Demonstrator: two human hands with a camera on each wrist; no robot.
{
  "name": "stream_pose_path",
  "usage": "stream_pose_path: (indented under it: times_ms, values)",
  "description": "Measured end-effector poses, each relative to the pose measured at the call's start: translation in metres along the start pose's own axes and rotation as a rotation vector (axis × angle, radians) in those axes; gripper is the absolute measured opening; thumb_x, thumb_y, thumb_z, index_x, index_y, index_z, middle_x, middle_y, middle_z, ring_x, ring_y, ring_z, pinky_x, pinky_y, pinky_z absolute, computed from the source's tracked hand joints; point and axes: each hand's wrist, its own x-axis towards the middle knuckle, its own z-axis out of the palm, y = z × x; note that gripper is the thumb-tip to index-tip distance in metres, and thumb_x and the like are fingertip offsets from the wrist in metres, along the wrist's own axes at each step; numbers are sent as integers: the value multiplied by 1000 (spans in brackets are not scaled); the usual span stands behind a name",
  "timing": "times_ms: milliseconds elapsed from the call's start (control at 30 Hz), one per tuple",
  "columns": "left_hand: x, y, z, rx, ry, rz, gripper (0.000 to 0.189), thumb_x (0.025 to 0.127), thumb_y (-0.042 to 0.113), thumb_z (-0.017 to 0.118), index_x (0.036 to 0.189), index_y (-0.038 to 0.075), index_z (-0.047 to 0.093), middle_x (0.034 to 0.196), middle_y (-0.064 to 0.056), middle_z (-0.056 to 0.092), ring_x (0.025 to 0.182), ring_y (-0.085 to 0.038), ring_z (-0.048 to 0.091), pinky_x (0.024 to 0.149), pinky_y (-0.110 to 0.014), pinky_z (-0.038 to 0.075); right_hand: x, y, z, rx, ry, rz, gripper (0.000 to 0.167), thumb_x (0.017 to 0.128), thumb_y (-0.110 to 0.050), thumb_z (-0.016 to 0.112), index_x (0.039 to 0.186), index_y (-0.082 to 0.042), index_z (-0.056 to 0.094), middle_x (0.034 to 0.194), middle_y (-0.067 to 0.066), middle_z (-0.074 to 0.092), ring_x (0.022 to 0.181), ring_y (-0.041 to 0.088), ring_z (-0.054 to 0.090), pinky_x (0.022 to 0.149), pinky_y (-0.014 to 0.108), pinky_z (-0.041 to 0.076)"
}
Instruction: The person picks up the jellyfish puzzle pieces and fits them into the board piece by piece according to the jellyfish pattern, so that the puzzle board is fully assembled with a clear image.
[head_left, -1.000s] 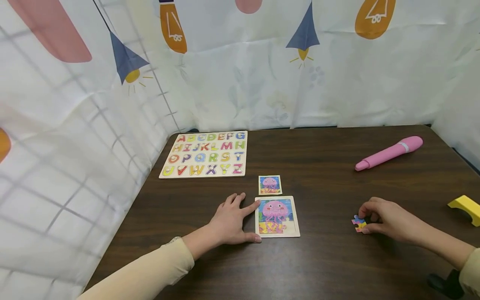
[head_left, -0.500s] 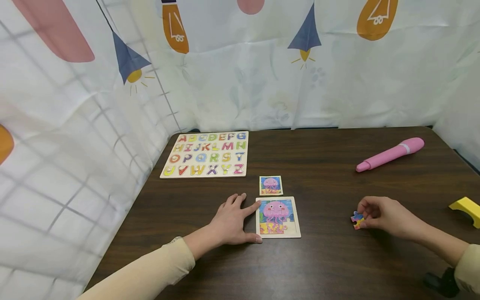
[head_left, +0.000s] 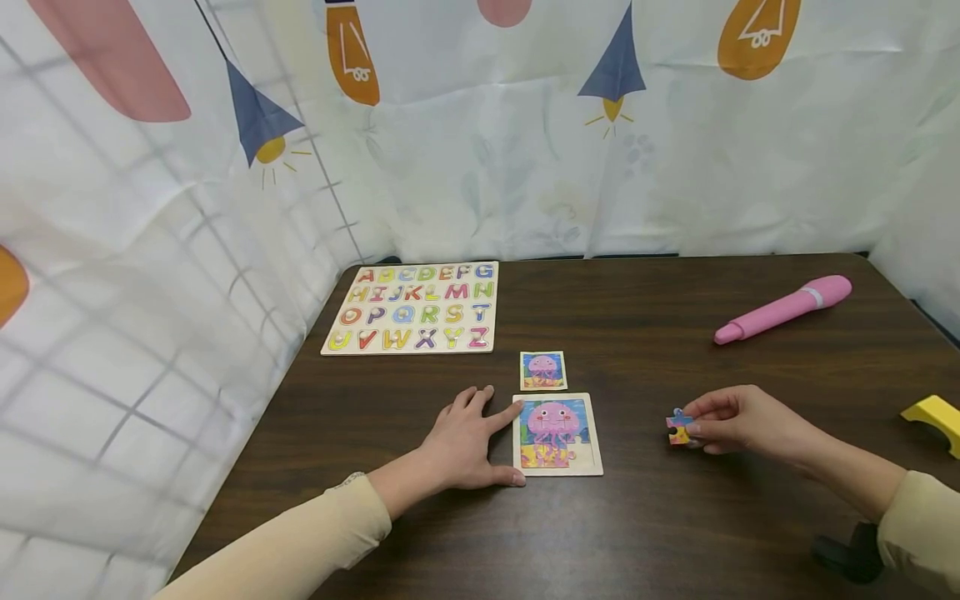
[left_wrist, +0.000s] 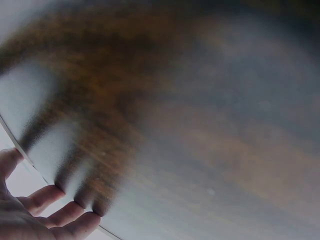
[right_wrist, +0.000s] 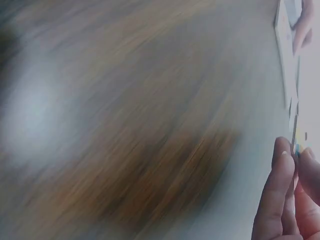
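A jigsaw piece (head_left: 678, 427) in blue, pink and yellow is pinched between the thumb and fingers of my right hand (head_left: 738, 423), to the right of the puzzle board. That board (head_left: 597, 462) is a square pale-framed jigsaw with a pink jellyfish picture; bare backing shows at its lower right corner. My left hand (head_left: 468, 442) lies spread at the board's left edge, forefinger and thumb touching the frame. In the left wrist view the left fingertips (left_wrist: 62, 212) rest on the table. The right wrist view shows the piece edge-on between the right fingers (right_wrist: 280, 192).
A small jellyfish picture card (head_left: 543, 371) lies just behind the board. An alphabet board (head_left: 412, 308) sits at the back left. To the right are a pink pen-shaped toy (head_left: 783, 311) and a yellow arch block (head_left: 933, 419). A printed curtain (head_left: 480, 167) hangs behind the dark table (head_left: 622, 542).
My right hand has moved left with the jigsaw piece, toward the board, and turned the piece's face more into view. My left hand has stayed on the frame.
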Motion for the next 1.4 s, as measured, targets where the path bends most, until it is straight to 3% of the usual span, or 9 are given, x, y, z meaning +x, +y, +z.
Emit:
stream_pose_path:
  times_ms: [200,467,700,1000,1400]
  values:
    - [0,0,-1,-8,-2,-3,95,79,70,74,159,32,39,163,-20,34,149,-41,31,113,-61,38,16,-16,24,55,-21,-5,45,98,-15,69,127,17,57,102,12,78,86,13,76,73,29,62]
    - [0,0,-1,-2,-4,-5,96,79,71,74,159,32,38,163,-19,34,149,-41,31,113,-61,38,40,-36,57,-38,-21,20,33,93,-18,75,113,7,68,90,9,78,78,16,74,67,30,61]
    - [0,0,-1,4,-2,1,96,79,71,74,159,32,38,163,-19,34,150,-41,31,113,-62,38,53,-46,81,3,-62,50,25,93,-15,76,106,6,70,81,8,77,70,11,73,62,25,59]
    - [1,0,0,5,-9,-2,96,79,73,72,160,34,36,165,-19,32,151,-41,29,114,-62,37,59,-48,94,14,-68,85,22,93,-16,77,99,4,72,78,11,77,66,10,74,59,22,58]
    - [1,-1,-1,8,-13,-1,95,80,72,72,159,33,37,164,-19,33,151,-42,30,114,-61,37,63,-61,103,-92,-15,179,15,90,-12,78,92,1,73,68,7,74,58,8,70,56,21,56]
